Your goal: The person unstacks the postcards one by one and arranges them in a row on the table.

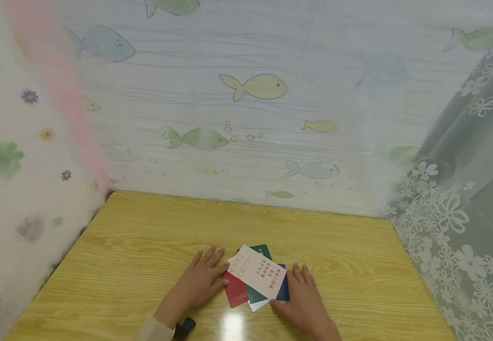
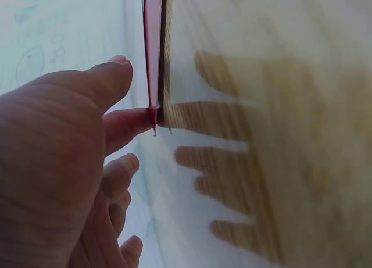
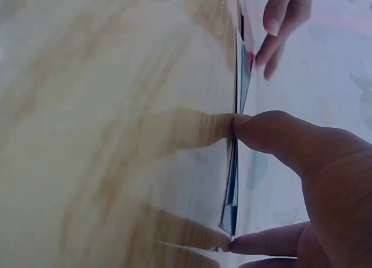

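A loose pile of cards lies on the table between the two hands. On top is a pale pink card (image 1: 256,273) with reddish lettering, turned at a slant. Beneath it stick out parts of a red card (image 1: 235,291), green cards (image 1: 263,249), a blue card (image 1: 284,290) and a white corner (image 1: 257,306). My left hand (image 1: 199,282) touches the pile's left side, a fingertip at the red edge in the left wrist view. At the right side, my right hand (image 1: 303,300) rests thumb and fingertips against the card edges (image 3: 233,192). Neither hand curls round a card.
The cards lie on a glossy wood-grain table (image 1: 165,227). Behind it hangs a fish-print curtain (image 1: 255,156). A flowered cloth (image 1: 12,199) borders the left side and a lace curtain (image 1: 455,246) the right. A black strap piece (image 1: 184,327) shows at the left wrist.
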Demonstrator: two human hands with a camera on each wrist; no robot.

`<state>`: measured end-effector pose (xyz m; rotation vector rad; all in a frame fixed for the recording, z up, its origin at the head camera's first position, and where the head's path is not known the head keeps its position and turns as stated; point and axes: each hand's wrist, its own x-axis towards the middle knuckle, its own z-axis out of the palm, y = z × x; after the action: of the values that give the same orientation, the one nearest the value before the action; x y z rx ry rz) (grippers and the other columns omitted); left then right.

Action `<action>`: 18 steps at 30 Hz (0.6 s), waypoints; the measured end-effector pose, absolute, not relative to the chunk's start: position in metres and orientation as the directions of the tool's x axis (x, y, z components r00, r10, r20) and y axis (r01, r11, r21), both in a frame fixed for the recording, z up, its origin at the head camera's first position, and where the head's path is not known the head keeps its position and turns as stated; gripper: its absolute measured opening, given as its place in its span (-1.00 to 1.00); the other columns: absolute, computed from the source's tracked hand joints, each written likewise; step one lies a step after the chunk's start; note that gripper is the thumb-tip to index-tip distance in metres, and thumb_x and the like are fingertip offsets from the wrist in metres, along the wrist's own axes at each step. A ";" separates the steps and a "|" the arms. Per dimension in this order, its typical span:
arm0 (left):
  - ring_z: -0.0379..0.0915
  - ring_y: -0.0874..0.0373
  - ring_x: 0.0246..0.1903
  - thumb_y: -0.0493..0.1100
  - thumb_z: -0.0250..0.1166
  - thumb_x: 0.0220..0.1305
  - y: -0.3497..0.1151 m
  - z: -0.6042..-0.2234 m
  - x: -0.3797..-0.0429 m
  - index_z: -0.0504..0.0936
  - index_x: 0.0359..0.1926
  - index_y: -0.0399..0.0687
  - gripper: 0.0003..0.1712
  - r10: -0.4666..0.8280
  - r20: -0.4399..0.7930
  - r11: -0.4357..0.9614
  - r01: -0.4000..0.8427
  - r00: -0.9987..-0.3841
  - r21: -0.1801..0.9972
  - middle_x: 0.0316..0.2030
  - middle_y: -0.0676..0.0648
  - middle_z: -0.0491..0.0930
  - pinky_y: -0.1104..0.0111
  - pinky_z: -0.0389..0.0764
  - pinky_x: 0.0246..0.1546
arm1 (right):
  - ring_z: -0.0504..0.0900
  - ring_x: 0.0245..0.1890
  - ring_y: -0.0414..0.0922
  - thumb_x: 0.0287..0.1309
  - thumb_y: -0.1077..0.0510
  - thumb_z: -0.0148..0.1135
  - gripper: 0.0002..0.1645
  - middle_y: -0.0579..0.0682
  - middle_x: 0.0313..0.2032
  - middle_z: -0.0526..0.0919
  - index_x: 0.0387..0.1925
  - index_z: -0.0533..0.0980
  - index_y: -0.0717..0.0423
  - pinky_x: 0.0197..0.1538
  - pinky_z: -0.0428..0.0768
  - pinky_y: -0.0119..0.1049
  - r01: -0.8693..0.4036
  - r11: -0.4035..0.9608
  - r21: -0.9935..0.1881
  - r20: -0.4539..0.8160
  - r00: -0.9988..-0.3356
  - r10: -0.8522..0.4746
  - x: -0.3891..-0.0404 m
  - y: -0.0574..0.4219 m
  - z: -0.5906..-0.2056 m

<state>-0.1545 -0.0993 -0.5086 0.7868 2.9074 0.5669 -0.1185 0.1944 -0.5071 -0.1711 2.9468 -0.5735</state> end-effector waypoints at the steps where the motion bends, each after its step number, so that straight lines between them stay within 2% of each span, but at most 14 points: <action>1: -0.06 -0.18 0.57 0.14 0.16 0.48 -0.099 -0.508 -0.152 0.54 0.37 0.01 -0.43 0.501 0.020 0.800 0.472 -0.865 0.370 0.54 -0.15 0.21 -0.16 -0.02 0.55 | 0.06 0.49 0.47 -0.08 -0.31 0.53 0.15 0.43 0.44 0.26 0.38 0.38 0.31 0.49 0.11 0.36 -0.093 0.923 -0.374 -0.107 -0.984 -0.143 -0.119 0.195 -0.507; 7: -0.05 -0.18 0.57 0.13 0.15 0.48 -0.100 -0.503 -0.142 0.57 0.34 0.01 -0.46 0.516 0.027 0.787 0.487 -0.856 0.378 0.53 -0.16 0.23 -0.18 0.00 0.54 | 0.12 0.47 0.48 -0.14 -0.35 0.54 0.17 0.39 0.42 0.31 0.36 0.41 0.28 0.44 0.19 0.39 -0.162 0.929 -0.333 -0.069 -0.978 -0.196 -0.123 0.201 -0.506; 12: 0.00 -0.18 0.55 0.12 0.20 0.45 -0.101 -0.499 -0.146 0.57 0.34 -0.03 -0.44 0.524 0.058 0.785 0.508 -0.850 0.354 0.50 -0.18 0.27 -0.18 0.06 0.53 | 0.11 0.48 0.46 -0.20 -0.42 0.54 0.23 0.36 0.44 0.30 0.36 0.40 0.27 0.44 0.19 0.41 -0.214 0.925 -0.314 -0.051 -0.969 -0.242 -0.132 0.212 -0.511; 18: -0.06 -0.20 0.57 0.16 0.32 0.33 -0.104 -0.497 -0.162 0.43 0.44 -0.11 -0.23 0.550 0.031 0.754 0.512 -0.835 0.412 0.53 -0.20 0.21 -0.17 0.02 0.54 | 0.03 0.53 0.39 -0.18 -0.43 0.53 0.28 0.31 0.48 0.26 0.42 0.35 0.28 0.49 0.12 0.36 -0.222 0.897 -0.382 -0.077 -0.960 -0.271 -0.140 0.222 -0.513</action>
<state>-0.1615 -0.1037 -0.4969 0.8665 2.8547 0.6302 -0.1399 0.2220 -0.5131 -0.3831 2.9344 -0.5686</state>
